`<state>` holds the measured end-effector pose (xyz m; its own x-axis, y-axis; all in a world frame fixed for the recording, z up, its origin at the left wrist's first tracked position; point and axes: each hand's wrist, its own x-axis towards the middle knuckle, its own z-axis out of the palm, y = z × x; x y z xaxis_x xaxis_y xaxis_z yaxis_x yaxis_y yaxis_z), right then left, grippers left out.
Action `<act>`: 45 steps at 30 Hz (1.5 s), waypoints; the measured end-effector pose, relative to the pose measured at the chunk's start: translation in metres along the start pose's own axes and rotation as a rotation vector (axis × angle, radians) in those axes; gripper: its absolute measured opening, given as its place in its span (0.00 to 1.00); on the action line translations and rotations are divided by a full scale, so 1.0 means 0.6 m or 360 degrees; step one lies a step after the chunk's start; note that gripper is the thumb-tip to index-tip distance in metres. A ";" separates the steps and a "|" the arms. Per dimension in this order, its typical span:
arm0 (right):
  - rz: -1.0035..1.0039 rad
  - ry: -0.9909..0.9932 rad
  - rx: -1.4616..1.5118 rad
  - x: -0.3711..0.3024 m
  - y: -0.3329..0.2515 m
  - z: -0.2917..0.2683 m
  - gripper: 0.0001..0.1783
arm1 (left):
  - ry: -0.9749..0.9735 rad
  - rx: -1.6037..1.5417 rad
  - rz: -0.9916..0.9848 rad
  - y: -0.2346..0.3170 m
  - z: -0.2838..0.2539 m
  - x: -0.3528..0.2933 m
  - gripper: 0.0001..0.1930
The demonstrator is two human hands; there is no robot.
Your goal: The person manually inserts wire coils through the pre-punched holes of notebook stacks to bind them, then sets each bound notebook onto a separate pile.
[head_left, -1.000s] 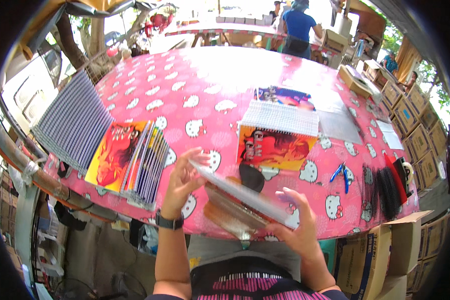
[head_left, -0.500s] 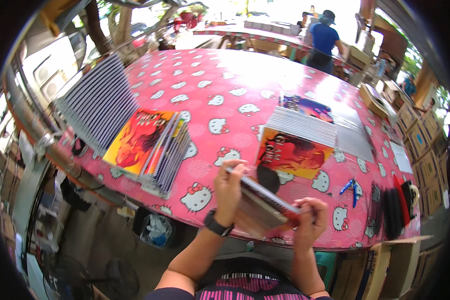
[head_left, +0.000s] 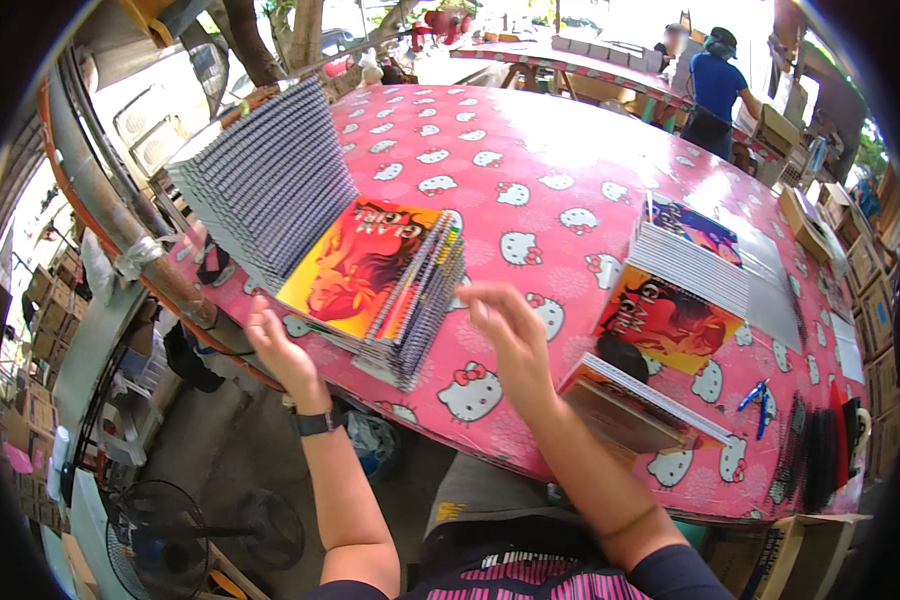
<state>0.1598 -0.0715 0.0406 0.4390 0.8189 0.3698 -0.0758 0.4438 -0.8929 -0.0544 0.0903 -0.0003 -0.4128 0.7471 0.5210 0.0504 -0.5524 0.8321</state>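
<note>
The person stood at the near edge of a long table covered in a pink cloth printed with white cat faces. The left hand rested at the near left corner of a stack of spiral-bound notebooks with an orange and red cover, fingers loosely spread and touching the lower edge of the pile; it gripped nothing that I could see. The right hand hovered just beside the same stack, on its right, fingers open and blurred, holding nothing. That stack lay near the table's near left edge. Beyond it, toward the left edge, a long row of grey-covered notebooks leaned fanned out. By the right forearm, at the near edge, lay a small pile of notebooks with brown backing showing. Farther right sat another fanned pile with an orange cover at its front. Blue-handled pliers lay near the right corner, with black binding coils beside them. At the far end another person in a blue shirt stood by a second table
</note>
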 end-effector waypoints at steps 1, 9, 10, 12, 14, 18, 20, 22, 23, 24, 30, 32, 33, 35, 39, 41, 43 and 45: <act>-0.0070 0.0083 -0.0044 0.048 0.036 0.008 0.15 | -0.0130 -0.0039 -0.0027 -0.018 0.003 0.002 0.21; -0.0123 0.0356 -0.0324 0.274 0.206 0.019 0.22 | -0.0166 -0.0547 -0.0239 -0.021 0.049 -0.026 0.18; -0.0105 0.0311 -0.0257 0.279 0.211 0.010 0.20 | -0.0105 -0.0499 -0.0161 -0.027 0.054 -0.021 0.16; -0.0067 0.0359 -0.0007 0.267 0.213 0.018 0.12 | -0.0050 -0.0436 -0.0095 -0.028 0.064 -0.012 0.17; -0.0047 0.0393 -0.0019 0.268 0.212 0.017 0.11 | -0.0046 -0.0459 -0.0150 -0.030 0.070 -0.009 0.19; -0.0196 0.0504 -0.0137 0.263 0.213 0.026 0.12 | -0.0070 -0.0473 -0.0472 -0.012 0.068 0.008 0.24; -0.0210 0.0480 -0.0229 0.259 0.205 0.027 0.15 | -0.0054 -0.0395 -0.0371 -0.015 0.070 0.016 0.28; -0.0280 0.0485 -0.0252 0.255 0.205 0.032 0.16 | -0.0132 -0.0427 -0.0429 -0.022 0.068 0.023 0.29; -0.0319 0.0487 -0.0271 0.256 0.205 0.031 0.16 | -0.0171 -0.0450 -0.0462 -0.021 0.071 0.023 0.30; -0.0316 0.0520 -0.0269 0.257 0.204 0.030 0.17 | -0.0317 -0.0401 -0.0506 -0.010 0.068 0.023 0.31; -0.0288 0.0627 -0.0350 0.275 0.209 0.039 0.24 | -0.0140 -0.0271 -0.0383 -0.025 0.075 0.020 0.32; -0.0221 0.0599 -0.0514 0.271 0.212 0.033 0.24 | -0.0158 -0.0268 -0.0368 -0.035 0.069 0.021 0.31; -0.0193 0.0582 -0.0596 0.270 0.212 0.028 0.25 | -0.0163 -0.0272 -0.0358 -0.039 0.068 0.022 0.31; -0.0136 0.0541 -0.0540 0.259 0.216 0.027 0.23 | -0.0116 -0.0273 -0.0358 -0.041 0.068 0.017 0.28; -0.0246 0.0560 -0.0341 0.266 0.230 0.029 0.19 | -0.0107 -0.0313 -0.0329 -0.047 0.078 0.017 0.25; -0.0266 0.0547 -0.0343 0.267 0.230 0.021 0.18 | -0.0223 0.0018 -0.0082 -0.055 0.073 0.016 0.24; -0.0179 0.0455 -0.0473 0.267 0.218 0.015 0.17 | -0.0284 0.0080 -0.0050 -0.059 0.067 0.022 0.24; -0.0332 0.0632 -0.0673 0.258 0.209 0.019 0.20 | -0.0336 -0.0125 -0.0271 -0.064 0.071 0.029 0.23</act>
<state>0.2079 0.1150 -0.0113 0.7124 0.4960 0.4964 0.3737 0.3305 -0.8667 -0.0250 0.1404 -0.0149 -0.2102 0.8876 0.4099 -0.0778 -0.4331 0.8980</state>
